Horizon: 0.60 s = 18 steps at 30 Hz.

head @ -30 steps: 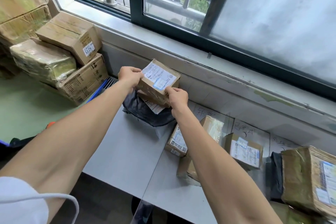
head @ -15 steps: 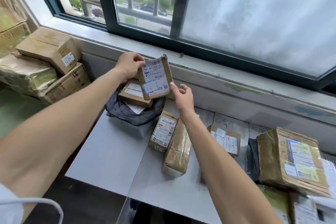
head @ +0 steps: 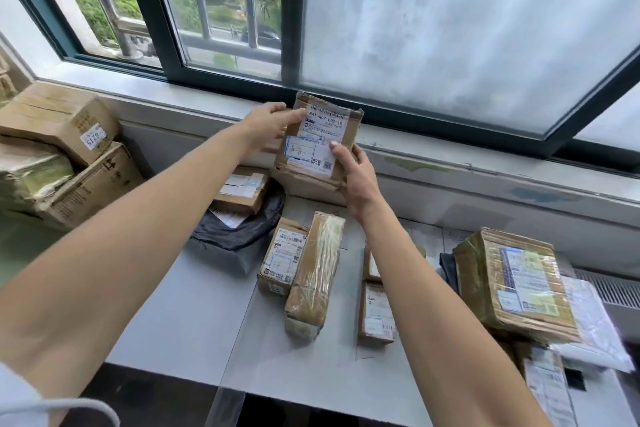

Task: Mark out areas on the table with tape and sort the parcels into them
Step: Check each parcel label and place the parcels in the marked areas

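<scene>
Cardboard parcel [head: 313, 168], boxy with a white printed label [head: 317, 139], is held upright above the far edge of the smooth grey table [head: 180, 305]. Left hand [head: 270, 125] grips its upper left corner and right hand [head: 356, 177] clasps its lower right edge. Its creased faces seem glossy with tape.

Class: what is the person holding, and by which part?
A small labelled parcel: left hand grips its upper left edge, right hand its lower right corner.
</scene>
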{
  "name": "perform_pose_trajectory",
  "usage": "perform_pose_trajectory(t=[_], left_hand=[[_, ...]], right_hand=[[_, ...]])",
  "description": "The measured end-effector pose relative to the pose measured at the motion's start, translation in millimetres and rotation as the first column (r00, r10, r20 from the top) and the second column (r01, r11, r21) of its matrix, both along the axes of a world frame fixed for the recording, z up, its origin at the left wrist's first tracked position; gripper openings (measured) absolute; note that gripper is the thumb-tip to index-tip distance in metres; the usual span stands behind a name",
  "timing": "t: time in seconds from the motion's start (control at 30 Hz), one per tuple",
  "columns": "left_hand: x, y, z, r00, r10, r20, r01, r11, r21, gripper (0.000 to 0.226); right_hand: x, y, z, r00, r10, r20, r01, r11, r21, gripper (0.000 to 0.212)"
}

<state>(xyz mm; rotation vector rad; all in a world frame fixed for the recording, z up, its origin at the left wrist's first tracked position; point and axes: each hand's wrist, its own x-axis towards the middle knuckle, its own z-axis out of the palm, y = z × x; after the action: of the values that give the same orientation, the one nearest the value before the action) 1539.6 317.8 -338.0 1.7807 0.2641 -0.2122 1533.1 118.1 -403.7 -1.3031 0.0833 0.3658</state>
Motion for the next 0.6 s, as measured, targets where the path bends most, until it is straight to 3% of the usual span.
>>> perform_pose_trajectory(t=[0.1,0.2,0.6], left_hand=[[-9.6,-15.1,-12.9,0.997,-0.052,-0.055,0.044,0.989,-0.141,0.047],[-17.7,-21.4,-28.2,0.998,-0.03,-0.056,0.017,0.975,-0.22,0.053],[-39.7,15.2,-53.8,0.99,0.046,-0.13,-0.07,0.979,-0.191,0.045]], right_hand=[[-6.1,-16.5,-7.1,1.0,-0.002,-0.023,0.003,0.999,0.038,0.077],[-13.7,-29.5,-16.6,0.998,0.016,-0.068,-0.012,0.998,0.068,0.071],[-27.8,2.8,-28.6,0.985,0.131,-0.116,-0.13,0.991,0.017,0.054]])
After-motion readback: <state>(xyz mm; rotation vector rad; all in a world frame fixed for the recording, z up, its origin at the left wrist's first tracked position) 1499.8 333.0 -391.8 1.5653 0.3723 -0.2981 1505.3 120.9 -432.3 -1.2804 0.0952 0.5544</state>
